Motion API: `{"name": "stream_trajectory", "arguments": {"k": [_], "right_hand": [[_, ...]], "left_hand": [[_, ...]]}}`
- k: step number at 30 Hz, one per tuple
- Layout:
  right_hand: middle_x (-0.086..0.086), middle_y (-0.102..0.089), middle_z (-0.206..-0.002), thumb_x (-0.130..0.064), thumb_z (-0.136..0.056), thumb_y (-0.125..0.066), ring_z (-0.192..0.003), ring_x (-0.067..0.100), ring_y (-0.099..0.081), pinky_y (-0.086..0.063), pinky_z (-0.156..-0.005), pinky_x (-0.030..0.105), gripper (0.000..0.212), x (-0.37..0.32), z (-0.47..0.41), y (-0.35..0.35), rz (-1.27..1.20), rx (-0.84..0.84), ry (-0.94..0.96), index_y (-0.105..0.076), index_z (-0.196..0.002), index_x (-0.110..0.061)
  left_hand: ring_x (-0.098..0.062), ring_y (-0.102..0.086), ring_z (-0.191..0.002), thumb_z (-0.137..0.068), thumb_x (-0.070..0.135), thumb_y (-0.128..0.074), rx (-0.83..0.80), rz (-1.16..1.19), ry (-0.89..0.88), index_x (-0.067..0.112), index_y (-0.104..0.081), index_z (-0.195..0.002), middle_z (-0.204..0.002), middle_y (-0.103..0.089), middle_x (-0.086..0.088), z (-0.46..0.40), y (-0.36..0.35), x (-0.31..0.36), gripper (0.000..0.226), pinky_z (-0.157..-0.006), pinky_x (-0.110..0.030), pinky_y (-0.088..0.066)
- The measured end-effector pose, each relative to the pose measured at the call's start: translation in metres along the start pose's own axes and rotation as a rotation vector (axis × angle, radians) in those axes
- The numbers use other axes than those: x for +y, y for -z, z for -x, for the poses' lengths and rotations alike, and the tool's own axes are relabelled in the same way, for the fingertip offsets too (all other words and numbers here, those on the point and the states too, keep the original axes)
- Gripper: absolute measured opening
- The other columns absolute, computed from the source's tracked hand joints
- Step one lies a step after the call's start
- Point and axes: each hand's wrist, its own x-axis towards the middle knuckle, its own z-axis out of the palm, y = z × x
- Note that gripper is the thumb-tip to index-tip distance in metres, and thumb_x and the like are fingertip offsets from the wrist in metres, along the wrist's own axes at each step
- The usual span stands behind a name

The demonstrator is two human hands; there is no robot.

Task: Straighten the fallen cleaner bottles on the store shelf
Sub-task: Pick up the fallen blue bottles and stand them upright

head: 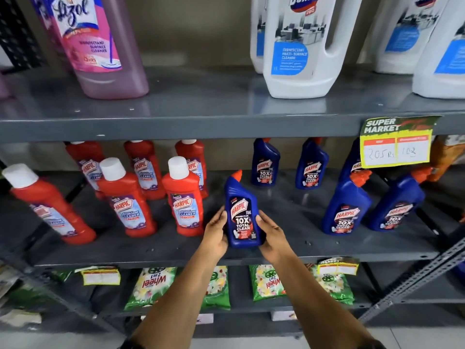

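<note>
Your left hand (216, 231) and right hand (271, 234) clasp the blue Harpic bottle (242, 215) at 9 and 3 o'clock, steadying it upright on the shelf (327, 244).

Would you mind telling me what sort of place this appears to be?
Most likely a supermarket's cleaning-products aisle: a "Super Market" price tag hangs from a grey metal shelf, and rows of blue Harpic bottles and red Harpic bottles face outward.
</note>
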Motion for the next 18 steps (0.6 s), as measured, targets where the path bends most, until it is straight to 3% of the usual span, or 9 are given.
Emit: {"name": "stream_trajectory", "arguments": {"k": [2, 5, 8, 18], "right_hand": [[0.008, -0.075, -0.101, -0.012, -0.084, -0.062, -0.090, 0.023, -0.071, -0.060, -0.078, 0.039, 0.035, -0.001, 0.002, 0.005, -0.022, -0.095, 0.034, -0.062, -0.119, -0.012], [0.010, -0.069, -0.118, -0.021, -0.081, -0.064, -0.105, 0.025, -0.065, -0.057, -0.087, 0.041, 0.047, -0.002, 0.006, 0.011, 0.009, -0.220, 0.077, -0.058, -0.127, -0.015], [0.008, -0.072, -0.112, -0.023, -0.075, -0.068, -0.102, 0.023, -0.067, -0.059, -0.081, 0.038, 0.051, -0.003, 0.007, 0.014, 0.005, -0.239, 0.067, -0.060, -0.125, -0.015], [0.006, -0.071, -0.112, -0.007, -0.093, -0.047, -0.102, 0.023, -0.067, -0.060, -0.076, 0.034, 0.036, -0.029, -0.008, 0.026, -0.010, -0.182, 0.124, -0.055, -0.127, -0.015]], "left_hand": [[-0.018, -0.071, -0.087, -0.094, 0.017, -0.048, -0.106, 0.027, -0.026, 0.011, -0.054, -0.129, -0.099, -0.075, -0.002, 0.003, 0.002, 0.000, 0.036, -0.074, -0.036, -0.060], [-0.013, -0.072, -0.089, -0.094, 0.018, -0.045, -0.221, 0.059, -0.042, 0.020, -0.062, -0.116, -0.099, -0.076, 0.001, 0.012, 0.003, 0.004, 0.028, -0.072, -0.031, -0.060], [-0.011, -0.072, -0.085, -0.090, 0.020, -0.047, -0.254, 0.058, -0.043, 0.023, -0.064, -0.109, -0.095, -0.077, 0.003, 0.013, 0.004, 0.005, 0.026, -0.068, -0.028, -0.060], [-0.017, -0.069, -0.099, -0.096, 0.009, -0.041, -0.278, -0.025, -0.071, 0.016, -0.055, -0.127, -0.106, -0.075, -0.001, -0.005, -0.027, -0.002, 0.034, -0.077, -0.032, -0.059]]}}
